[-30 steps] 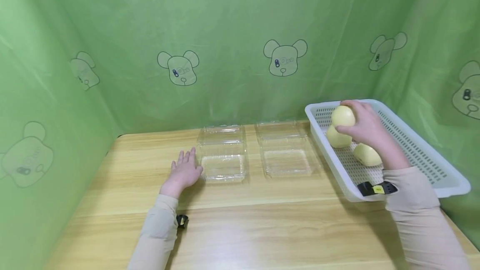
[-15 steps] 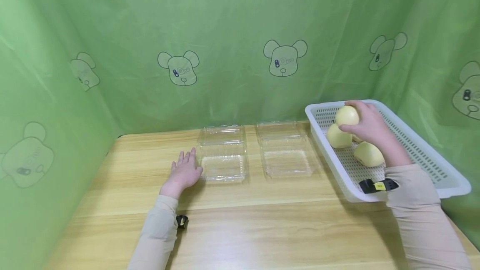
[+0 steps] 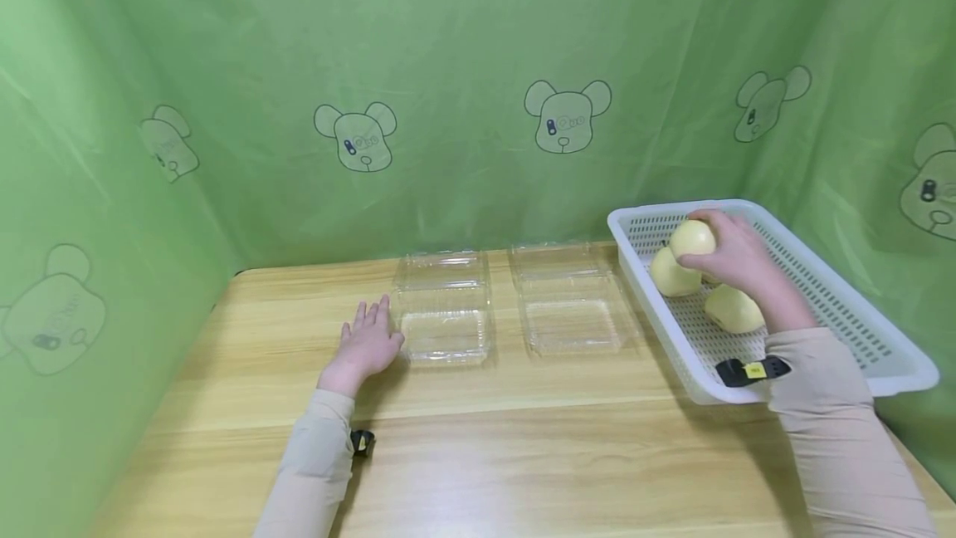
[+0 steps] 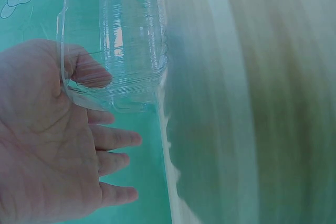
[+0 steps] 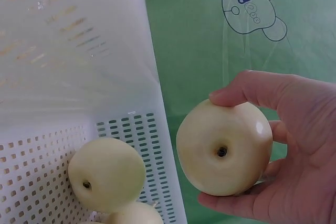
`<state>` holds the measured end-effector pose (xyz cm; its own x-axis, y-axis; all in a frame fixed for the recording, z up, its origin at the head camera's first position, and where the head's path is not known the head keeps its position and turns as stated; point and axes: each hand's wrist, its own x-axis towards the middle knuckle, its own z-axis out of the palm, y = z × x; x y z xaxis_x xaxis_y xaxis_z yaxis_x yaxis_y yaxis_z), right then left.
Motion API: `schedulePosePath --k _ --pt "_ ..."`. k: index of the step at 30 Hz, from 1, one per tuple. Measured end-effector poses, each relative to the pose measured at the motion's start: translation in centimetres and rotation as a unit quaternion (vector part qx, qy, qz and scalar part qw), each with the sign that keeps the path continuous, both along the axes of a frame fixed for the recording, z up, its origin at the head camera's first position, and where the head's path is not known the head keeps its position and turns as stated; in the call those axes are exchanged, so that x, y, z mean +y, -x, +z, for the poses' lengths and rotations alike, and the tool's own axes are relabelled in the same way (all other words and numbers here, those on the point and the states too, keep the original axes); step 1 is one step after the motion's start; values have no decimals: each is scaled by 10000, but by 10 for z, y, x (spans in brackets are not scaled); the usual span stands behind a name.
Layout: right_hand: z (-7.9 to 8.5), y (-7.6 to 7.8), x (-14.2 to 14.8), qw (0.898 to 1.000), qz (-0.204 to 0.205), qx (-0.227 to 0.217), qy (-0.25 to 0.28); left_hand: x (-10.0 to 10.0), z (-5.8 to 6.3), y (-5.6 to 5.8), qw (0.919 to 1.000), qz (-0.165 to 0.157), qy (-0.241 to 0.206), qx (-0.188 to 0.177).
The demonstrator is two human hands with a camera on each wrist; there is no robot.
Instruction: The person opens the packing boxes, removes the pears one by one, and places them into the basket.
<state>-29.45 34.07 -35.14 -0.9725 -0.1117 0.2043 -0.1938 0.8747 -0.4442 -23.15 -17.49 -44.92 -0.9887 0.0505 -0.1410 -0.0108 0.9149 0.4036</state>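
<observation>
My right hand [image 3: 735,254] holds a pale yellow pear [image 5: 223,148] above the white basket [image 3: 885,339], with fingers and thumb round its sides. In the right wrist view its dark, hollow end faces the camera. Below it, another pear [image 3: 675,272] lies against the basket's left wall and a further pear [image 3: 734,309] nearer the front; one more is partly hidden. My left hand [image 3: 363,349] lies at the left of a clear plastic clamshell box [image 3: 444,335], fingers straight. The left wrist view shows its thumb [image 4: 89,72] through the clear plastic; whether it touches, I cannot tell.
A second clear clamshell box [image 3: 571,322], lid open, stands between the first box and the basket. Both boxes sit near the back of the wooden table [image 3: 478,455]. Green curtains [image 3: 463,40] with bear-head prints enclose the back and sides.
My right hand has shifted slightly to the right with the pear, then a little lower. More of the pears beneath shows. My left hand has stayed still.
</observation>
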Motion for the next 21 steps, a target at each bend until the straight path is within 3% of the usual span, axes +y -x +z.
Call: schedulePosePath --k 21 --pt "-8 4 5 9969 479 -615 -128 -4 -2 3 10000 -29 -16 -21"
